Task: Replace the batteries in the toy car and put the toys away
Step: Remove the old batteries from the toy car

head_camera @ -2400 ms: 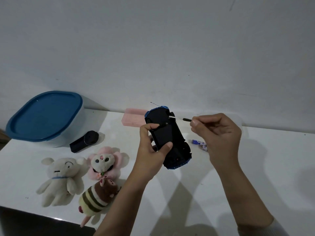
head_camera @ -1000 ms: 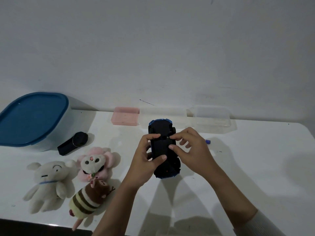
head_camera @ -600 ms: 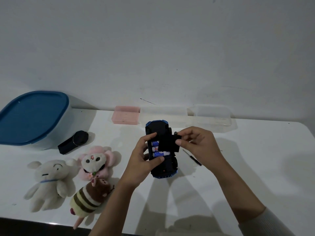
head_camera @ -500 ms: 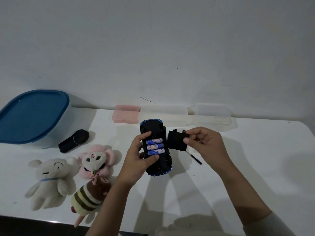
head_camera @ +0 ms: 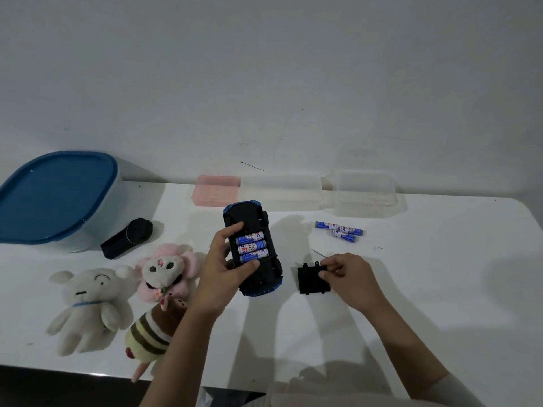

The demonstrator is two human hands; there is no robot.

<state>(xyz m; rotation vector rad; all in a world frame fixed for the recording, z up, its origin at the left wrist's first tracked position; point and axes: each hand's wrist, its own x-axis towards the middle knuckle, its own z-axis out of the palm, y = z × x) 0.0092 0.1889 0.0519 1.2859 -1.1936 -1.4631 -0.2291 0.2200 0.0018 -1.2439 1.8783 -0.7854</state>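
The blue plastic toy car [head_camera: 255, 251] lies upside down on the white bench [head_camera: 411, 289], its black underside up and its battery bay uncovered. Three blue-and-white cylindrical batteries [head_camera: 251, 246] sit side by side in the bay. The left hand [head_camera: 219, 274] grips the car from its left side, the thumb curled over the near edge of the bay and the forefinger over the far edge.

Just right of the car, the flat black plastic battery cover [head_camera: 311, 279] lies on the bench. The right hand [head_camera: 351, 279] pinches the cover's right edge between thumb and fingertips. A thin metal screwdriver shaft [head_camera: 318, 253] shows beyond the knuckles; its handle is hidden, probably under the hand.

Farther back on the right, a small heap of loose blue-and-white batteries [head_camera: 340, 231] rests in front of a clear plastic tray [head_camera: 365, 193]. A pink translucent plastic box [head_camera: 216, 194] stands against the wall.

On the left stands a large tub with a blue lid [head_camera: 55, 198], with a black remote controller [head_camera: 127, 237] near it. Three plush toys lie closer: a white soft bear [head_camera: 88, 306], a pink-and-cream flower-faced plush [head_camera: 167, 268], and a brown-and-yellow striped plush bee [head_camera: 152, 330].
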